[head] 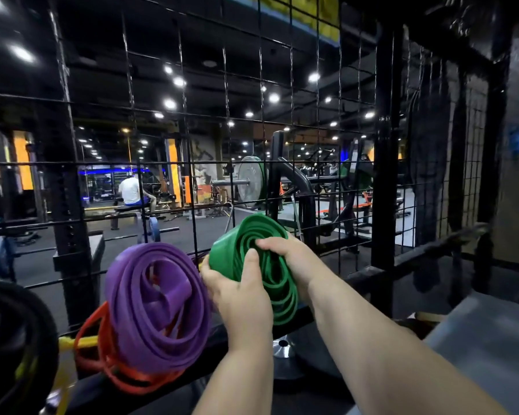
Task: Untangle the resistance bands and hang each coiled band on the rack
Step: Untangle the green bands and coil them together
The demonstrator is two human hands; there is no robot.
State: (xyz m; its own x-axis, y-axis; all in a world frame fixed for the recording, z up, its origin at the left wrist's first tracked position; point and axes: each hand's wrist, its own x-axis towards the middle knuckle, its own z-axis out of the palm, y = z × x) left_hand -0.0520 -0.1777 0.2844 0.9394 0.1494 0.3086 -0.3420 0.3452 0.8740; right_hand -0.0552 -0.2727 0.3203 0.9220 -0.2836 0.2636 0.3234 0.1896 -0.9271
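Observation:
A coiled green resistance band [246, 235] is held up against the black wire grid rack [189, 163] by both of my hands. My left hand [237, 295] grips its lower left side, thumb pressed into the coil. From the right, my right hand [291, 259] hooks its fingers into the coil's centre. Left of it hangs a coiled purple band [159, 307] on the rack, slightly blurred. A coiled red-orange band [102, 348] hangs behind and below the purple one.
A black coil or tyre-like ring [21, 339] with yellow strap fills the lower left. A grey surface [486, 339] lies at lower right. Beyond the grid: a loaded barbell [249, 181], benches, and a seated person [131, 190] far back.

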